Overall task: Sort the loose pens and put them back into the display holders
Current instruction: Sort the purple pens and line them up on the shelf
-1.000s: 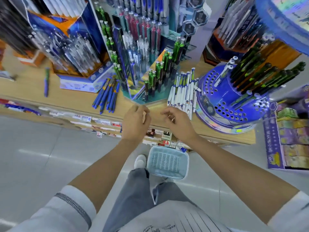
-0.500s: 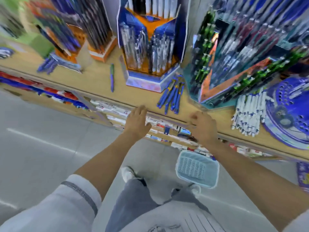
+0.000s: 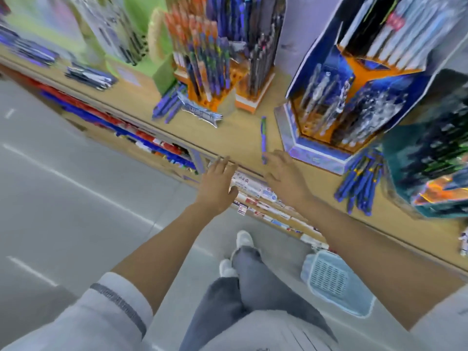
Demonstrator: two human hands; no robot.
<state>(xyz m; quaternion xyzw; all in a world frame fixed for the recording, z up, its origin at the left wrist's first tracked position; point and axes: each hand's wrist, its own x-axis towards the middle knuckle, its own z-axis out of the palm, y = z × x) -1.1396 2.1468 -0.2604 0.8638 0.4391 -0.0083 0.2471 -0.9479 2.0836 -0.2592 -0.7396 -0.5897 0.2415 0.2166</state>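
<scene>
Right hand (image 3: 285,177) fingers (image 3: 274,158) were spread and straight, gripping nothing, tips just beside the near end of a loose blue pen (image 3: 263,138); contact unclear due to blur. The pen lay alone on the wooden shelf (image 3: 238,134), left of the blue display holder (image 3: 314,150). Left hand (image 3: 217,184) was open and empty, fingers over the shelf's front edge. A pile of blue pens (image 3: 359,183) lay further right. A light-blue basket (image 3: 331,279) sat on the floor.

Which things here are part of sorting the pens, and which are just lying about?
Job: lone pen, blue pen heap, second pen heap, blue display holder, orange display holder.
Lying about: floor basket, shelf-edge price labels.
</scene>
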